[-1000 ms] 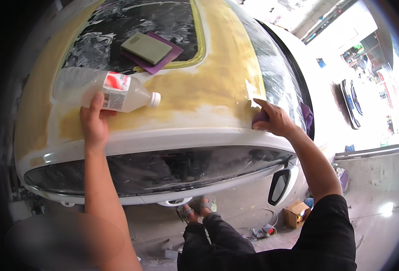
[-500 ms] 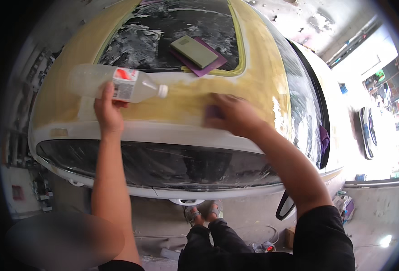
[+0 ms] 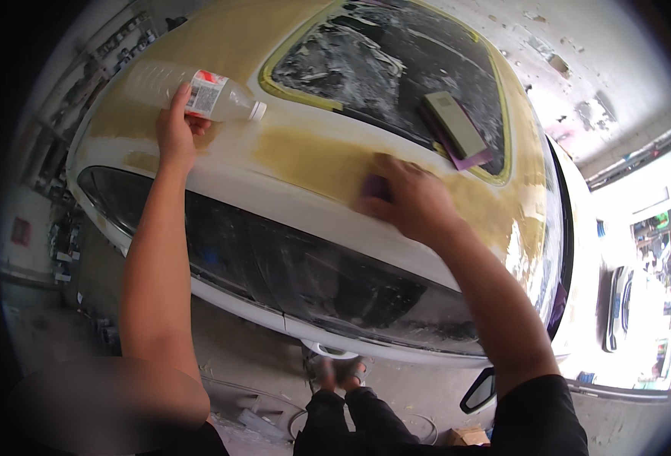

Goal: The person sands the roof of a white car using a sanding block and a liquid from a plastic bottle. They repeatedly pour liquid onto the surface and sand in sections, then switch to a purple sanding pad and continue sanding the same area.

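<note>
My left hand (image 3: 176, 137) grips a clear plastic bottle (image 3: 233, 99) with a white cap and a red-and-white label, tipped nearly level above the car roof. My right hand (image 3: 419, 197) presses a piece of purple sandpaper (image 3: 375, 188) flat on the roof (image 3: 305, 156); fingers and paper are slightly blurred. The roof is white with broad yellowish-tan areas, darker and wet-looking left of my right hand. Beyond it lies a dark sunroof (image 3: 358, 64) smeared with whitish residue and edged with yellow tape. A greenish-grey sanding block (image 3: 457, 125) rests there on a purple sheet (image 3: 476, 160).
The dark side window (image 3: 335, 277), a white door handle (image 3: 329, 349) and a side mirror (image 3: 478, 391) are on my side of the car. Another purple piece (image 3: 557, 308) hangs by the windshield. A cardboard box (image 3: 468, 435) stands on the floor. Shelves (image 3: 123, 42) line the left wall.
The view has turned, so the car now slants down to the right. The bottle is farther from the tape-edged sunroof, toward the left. My right hand stays on the roof with the sandpaper.
</note>
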Motion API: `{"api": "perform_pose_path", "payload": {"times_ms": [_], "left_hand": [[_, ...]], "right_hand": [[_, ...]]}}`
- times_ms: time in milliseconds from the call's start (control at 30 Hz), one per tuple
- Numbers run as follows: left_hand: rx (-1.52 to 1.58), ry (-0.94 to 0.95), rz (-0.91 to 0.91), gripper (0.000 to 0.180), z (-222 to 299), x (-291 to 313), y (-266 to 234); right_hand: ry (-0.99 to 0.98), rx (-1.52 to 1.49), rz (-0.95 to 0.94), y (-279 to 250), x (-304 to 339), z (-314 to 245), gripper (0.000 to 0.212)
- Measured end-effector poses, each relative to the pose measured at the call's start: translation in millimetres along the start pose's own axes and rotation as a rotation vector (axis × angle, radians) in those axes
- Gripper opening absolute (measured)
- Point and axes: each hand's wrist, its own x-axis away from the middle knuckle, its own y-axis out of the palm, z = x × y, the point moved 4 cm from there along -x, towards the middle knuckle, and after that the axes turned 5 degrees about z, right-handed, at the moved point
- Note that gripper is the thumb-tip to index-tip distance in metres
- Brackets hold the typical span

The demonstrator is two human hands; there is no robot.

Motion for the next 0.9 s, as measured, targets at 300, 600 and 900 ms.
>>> {"api": "perform_pose_path", "payload": {"times_ms": [300,600,900], "left_hand": [[0.146,-0.018,0.022,0.047,-8,-15,-6],[0.243,0.073,0.024,0.042,-4,-9,-3],[0.271,0.065,0.078,0.04,2,-7,-5]], "right_hand": [[-0.104,-0.014,0.032,34,-67,-70,0.054],[-0.129,-0.025,0.067,20,-54,-68,0.065],[-0.185,-0.02,0.047,51,-117,-130,0.056]]}}
